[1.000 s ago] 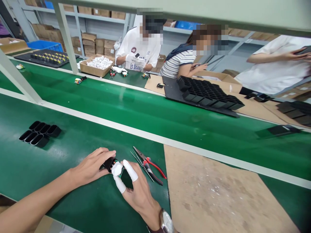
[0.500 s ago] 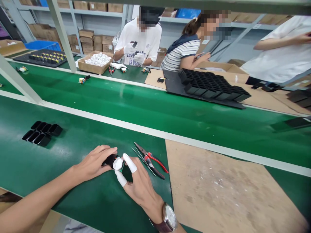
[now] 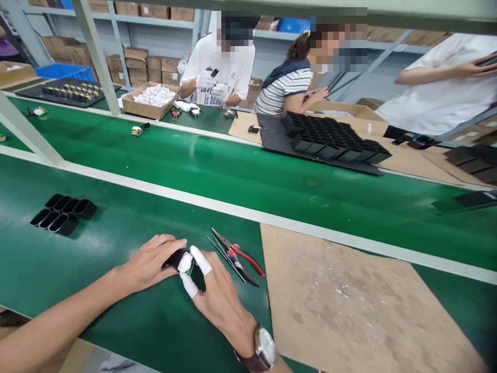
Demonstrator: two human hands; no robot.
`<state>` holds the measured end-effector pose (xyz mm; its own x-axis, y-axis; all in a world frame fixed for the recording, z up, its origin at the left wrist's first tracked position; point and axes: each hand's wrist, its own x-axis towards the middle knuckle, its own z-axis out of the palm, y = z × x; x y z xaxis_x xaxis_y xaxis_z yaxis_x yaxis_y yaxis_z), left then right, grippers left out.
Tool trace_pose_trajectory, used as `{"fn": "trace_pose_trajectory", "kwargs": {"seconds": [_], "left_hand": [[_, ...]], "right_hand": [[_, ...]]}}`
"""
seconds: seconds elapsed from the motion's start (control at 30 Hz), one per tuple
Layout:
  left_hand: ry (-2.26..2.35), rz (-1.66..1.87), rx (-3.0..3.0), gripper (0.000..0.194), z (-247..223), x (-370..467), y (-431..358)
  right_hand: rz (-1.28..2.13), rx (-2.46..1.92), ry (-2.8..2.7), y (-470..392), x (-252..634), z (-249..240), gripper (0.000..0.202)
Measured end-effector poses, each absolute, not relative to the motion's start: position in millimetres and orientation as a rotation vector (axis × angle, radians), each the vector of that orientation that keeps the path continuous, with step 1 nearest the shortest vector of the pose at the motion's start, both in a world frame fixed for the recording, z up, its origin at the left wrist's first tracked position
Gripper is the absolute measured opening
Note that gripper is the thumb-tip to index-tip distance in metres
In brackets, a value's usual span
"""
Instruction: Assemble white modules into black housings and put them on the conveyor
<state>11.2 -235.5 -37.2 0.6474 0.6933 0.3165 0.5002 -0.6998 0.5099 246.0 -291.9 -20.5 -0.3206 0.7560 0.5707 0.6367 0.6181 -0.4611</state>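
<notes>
My left hand (image 3: 149,263) is closed around a black plastic case (image 3: 173,260), whose mouth faces right. A circuit board (image 3: 191,266) with a green edge and a white lump (image 3: 185,262) on it sits at that mouth, partly inside the case. My right hand (image 3: 223,298), with white finger cots on thumb and forefinger, pinches the board from the right. Just beyond it lie red-and-black long-nose pliers (image 3: 237,255) and metal tweezers (image 3: 225,257). The board's inner end is hidden.
Several empty black cases (image 3: 62,212) stand at the left. A cardboard sheet (image 3: 361,311) covers the bench at right. Behind a white rail (image 3: 186,199) runs a green conveyor belt (image 3: 217,166) carrying a circuit board (image 3: 136,130). Co-workers sit and stand beyond, near stacked black cases (image 3: 337,140).
My right hand has shifted slightly left towards the case, with the board a little closer in. The circuit board on the belt has moved right. The whole view has shifted slightly.
</notes>
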Motion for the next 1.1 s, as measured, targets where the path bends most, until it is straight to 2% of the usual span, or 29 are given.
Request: {"fn": "trace_pose_trajectory", "kwargs": {"seconds": [0.17, 0.33, 0.6, 0.77, 0.83, 0.93, 1.1], "left_hand": [[0.947, 0.682, 2.323, 0.074, -36.1, 12.6, -237.8], [0.904, 0.625, 2.180, 0.082, -35.4, 15.2, -239.8], [0.970, 0.627, 2.134, 0.074, -45.7, 12.1, -239.4], [0.953, 0.586, 2.055, 0.078, -36.2, 12.4, -237.6], [0.932, 0.603, 2.033, 0.073, -33.3, 12.6, -237.4], [0.927, 0.656, 2.058, 0.063, -33.6, 11.9, -237.3], [0.930, 0.649, 2.084, 0.062, -35.0, 9.8, -236.6]], "right_hand": [[0.375, -1.033, -2.011, -291.1, 250.6, -21.4, 0.054], [0.307, -0.946, -2.026, -291.0, 252.3, -22.5, 0.038], [0.229, -1.010, -2.190, -285.5, 240.9, -24.4, 0.022], [0.235, -0.946, -2.113, -283.9, 239.4, -31.5, 0.035], [0.252, -0.972, -2.088, -285.4, 241.1, -33.3, 0.038], [0.264, -1.036, -2.109, -288.3, 243.4, -34.3, 0.040], [0.315, -1.055, -2.174, -288.7, 245.2, -33.1, 0.040]]}}
